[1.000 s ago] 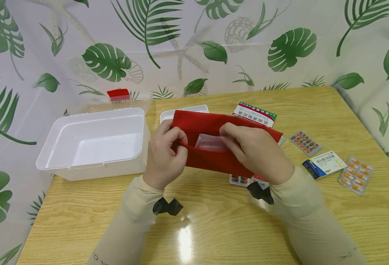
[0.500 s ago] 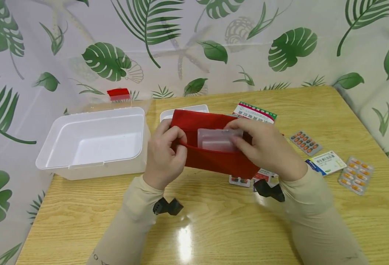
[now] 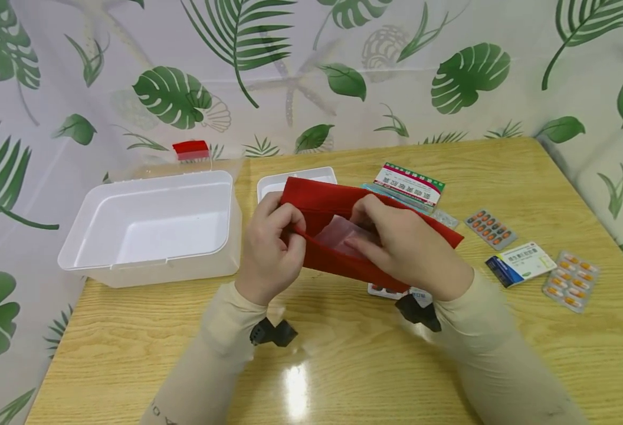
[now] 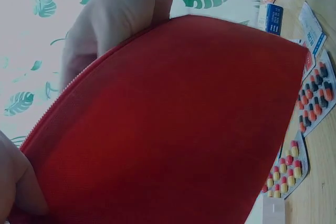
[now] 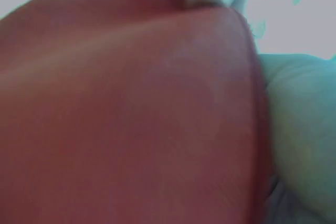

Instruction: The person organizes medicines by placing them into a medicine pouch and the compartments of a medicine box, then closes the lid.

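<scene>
My left hand point(image 3: 274, 254) pinches the zipped rim of a red zipper pouch point(image 3: 354, 268) at its left end, in the head view. The pouch is held tilted above the table, its mouth open toward me. Inside the mouth, a clear plastic case point(image 3: 338, 233) stands slanted and partly sunk in the pouch. My right hand point(image 3: 412, 245) reaches into the mouth and pinches this case, thumb in front; its other fingertips are partly hidden. In the left wrist view, the pouch's red side point(image 4: 173, 119) covers most of the frame. The right wrist view is blurred by red fabric point(image 5: 131, 119).
A white plastic box point(image 3: 152, 221) with its clear lid raised stands at left. Behind the pouch lie a white tray point(image 3: 295, 177) and a medicine box point(image 3: 409, 183). Blister packs point(image 3: 491, 229) point(image 3: 570, 281) and a white-blue medicine box point(image 3: 521, 264) lie at right.
The clear case rose out of the pouch mouth half a second ago; now it sits lower and tilted. My right hand has shifted back left with it. The left hand keeps its grip.
</scene>
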The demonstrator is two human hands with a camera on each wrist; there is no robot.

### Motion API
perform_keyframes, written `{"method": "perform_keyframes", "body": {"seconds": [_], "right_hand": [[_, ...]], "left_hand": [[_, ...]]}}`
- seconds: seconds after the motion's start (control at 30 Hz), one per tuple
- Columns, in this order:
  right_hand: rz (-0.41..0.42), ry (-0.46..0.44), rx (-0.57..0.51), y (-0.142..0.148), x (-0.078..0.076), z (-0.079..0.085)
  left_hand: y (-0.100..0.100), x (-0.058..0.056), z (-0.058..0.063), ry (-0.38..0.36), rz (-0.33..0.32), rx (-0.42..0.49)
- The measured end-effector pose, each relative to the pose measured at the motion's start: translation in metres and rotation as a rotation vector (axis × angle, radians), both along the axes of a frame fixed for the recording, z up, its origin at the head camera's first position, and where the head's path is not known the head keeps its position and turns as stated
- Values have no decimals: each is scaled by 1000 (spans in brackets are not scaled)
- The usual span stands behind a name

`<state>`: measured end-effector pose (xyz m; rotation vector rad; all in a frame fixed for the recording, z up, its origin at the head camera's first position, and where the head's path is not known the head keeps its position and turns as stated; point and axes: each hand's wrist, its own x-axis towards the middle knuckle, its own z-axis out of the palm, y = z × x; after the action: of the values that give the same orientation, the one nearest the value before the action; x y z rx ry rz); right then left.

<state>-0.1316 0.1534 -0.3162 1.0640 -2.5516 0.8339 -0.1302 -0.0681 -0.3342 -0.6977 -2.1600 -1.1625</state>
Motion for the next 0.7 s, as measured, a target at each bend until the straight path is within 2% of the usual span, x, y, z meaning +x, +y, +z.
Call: {"method": "perform_keyframes", "body": {"seconds": [0.1, 0.17, 0.33, 0.43, 0.5, 0.57, 0.63, 0.7], "right_hand": [[-68, 19, 28, 9, 1, 4], [-69, 19, 64, 12, 1, 5], [20, -55, 152, 8, 0, 3], [47, -61, 150, 4, 0, 3], [41, -11, 86, 5, 0, 6], [-8, 71, -34, 10, 0, 11], [-107, 162, -198, 20, -2, 17], [-260, 199, -359, 33, -7, 21]], "left_hand": [[-1, -1, 2, 0, 23, 25], [-2, -2, 2, 2, 32, 34], [0, -1, 0, -4, 8, 26], [1, -1, -1, -14, 3, 22], [-2, -2, 0, -18, 19, 34], [-6, -4, 2, -21, 45, 59], [-12, -6, 5, -21, 88, 94], [-19, -8, 8, -30, 129, 161]]}}
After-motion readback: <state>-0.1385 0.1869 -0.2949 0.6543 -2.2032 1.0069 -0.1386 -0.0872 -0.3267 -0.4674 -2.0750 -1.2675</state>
